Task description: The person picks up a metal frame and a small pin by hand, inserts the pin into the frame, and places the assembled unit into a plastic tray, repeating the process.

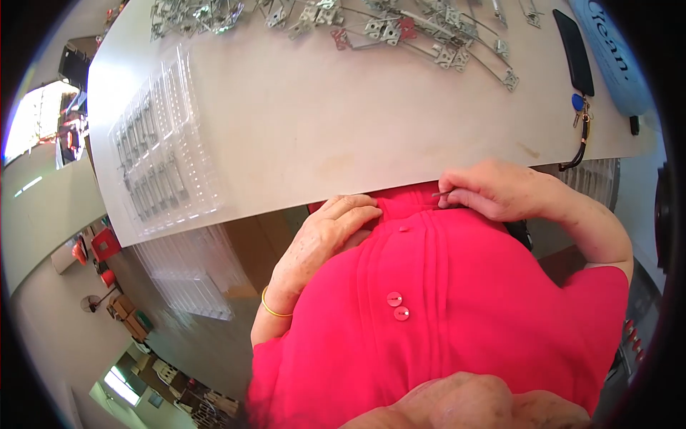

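Observation:
My left hand (334, 227), a yellow bracelet on its wrist, rests against the front of the red shirt (457, 286) just below the table edge. Its fingers lie together, with nothing visible in them; the thumb is partly hidden. At the same edge, my right hand (493, 189) is closed in a pinch. A small thin dark metal pin (441, 194) sticks out from between its thumb and forefinger. The rest of that piece is hidden by the fingers.
Metal brackets with rods (443, 43) lie heaped along the table's far side (307, 129). At left sits a clear plastic tray (204, 171) with several metal parts. A dark phone (574, 53), keys (577, 104) and a blue packet (607, 57) lie right. More clear trays (189, 275) are below.

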The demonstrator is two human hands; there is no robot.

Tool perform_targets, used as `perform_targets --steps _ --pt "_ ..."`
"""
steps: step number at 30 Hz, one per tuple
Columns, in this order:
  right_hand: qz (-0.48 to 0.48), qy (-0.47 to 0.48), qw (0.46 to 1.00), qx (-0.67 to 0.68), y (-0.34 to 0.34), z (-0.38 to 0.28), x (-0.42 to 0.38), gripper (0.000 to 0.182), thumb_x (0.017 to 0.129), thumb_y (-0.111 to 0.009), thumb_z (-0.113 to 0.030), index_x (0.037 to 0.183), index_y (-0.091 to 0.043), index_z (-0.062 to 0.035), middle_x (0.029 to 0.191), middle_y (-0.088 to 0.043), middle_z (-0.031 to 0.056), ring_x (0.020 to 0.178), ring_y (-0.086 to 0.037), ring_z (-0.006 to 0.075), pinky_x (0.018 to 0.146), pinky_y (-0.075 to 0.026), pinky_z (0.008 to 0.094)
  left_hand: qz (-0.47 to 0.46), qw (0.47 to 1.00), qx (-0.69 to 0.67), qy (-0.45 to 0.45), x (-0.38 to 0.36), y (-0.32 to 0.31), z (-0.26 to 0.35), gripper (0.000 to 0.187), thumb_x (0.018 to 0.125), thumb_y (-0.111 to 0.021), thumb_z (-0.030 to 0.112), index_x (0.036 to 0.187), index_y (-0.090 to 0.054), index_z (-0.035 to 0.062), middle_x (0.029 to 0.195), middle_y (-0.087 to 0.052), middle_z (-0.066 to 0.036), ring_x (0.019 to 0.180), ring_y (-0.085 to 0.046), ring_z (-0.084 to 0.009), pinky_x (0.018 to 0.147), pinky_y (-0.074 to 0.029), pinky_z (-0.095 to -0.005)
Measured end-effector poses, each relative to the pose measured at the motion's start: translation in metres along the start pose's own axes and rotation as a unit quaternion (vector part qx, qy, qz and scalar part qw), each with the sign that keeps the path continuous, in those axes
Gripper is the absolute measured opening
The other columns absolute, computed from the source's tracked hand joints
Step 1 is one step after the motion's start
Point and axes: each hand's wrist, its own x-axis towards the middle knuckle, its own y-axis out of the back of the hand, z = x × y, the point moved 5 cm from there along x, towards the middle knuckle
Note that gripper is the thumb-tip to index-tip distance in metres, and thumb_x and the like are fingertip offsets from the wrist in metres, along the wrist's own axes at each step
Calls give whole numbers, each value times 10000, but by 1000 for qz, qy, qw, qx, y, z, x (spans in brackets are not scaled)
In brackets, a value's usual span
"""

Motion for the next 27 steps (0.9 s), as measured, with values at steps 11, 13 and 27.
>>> perform_targets --steps 11,13,27 --pt "-11 4 999 -43 -15 3 14 146 1035 -557 -143 1117 -568 -22 994 -740 162 944 -711 359 817 -546 413 -1 994 102 35 -11 -7 -5 256 906 -664 144 1125 -705 17 1108 -709 -158 1042 -674 -326 873 -551 -417" --pt "-9 21 998 -59 -10 -7 13 150 1035 -558 -153 1112 -573 -24 987 -739 160 932 -710 357 815 -546 414 -4 990 126 64 -12 -3 -5 243 914 -663 163 1102 -708 14 1040 -715 -167 989 -683 -337 843 -549 -424" --pt "144 91 984 56 15 -20 43 105 1028 -588 -110 1072 -597 -15 867 -725 94 779 -711 189 722 -563 318 -14 990 125 66 12 37 7 245 915 -673 187 779 -623 -10 746 -651 -204 704 -627 -406 639 -489 -462"
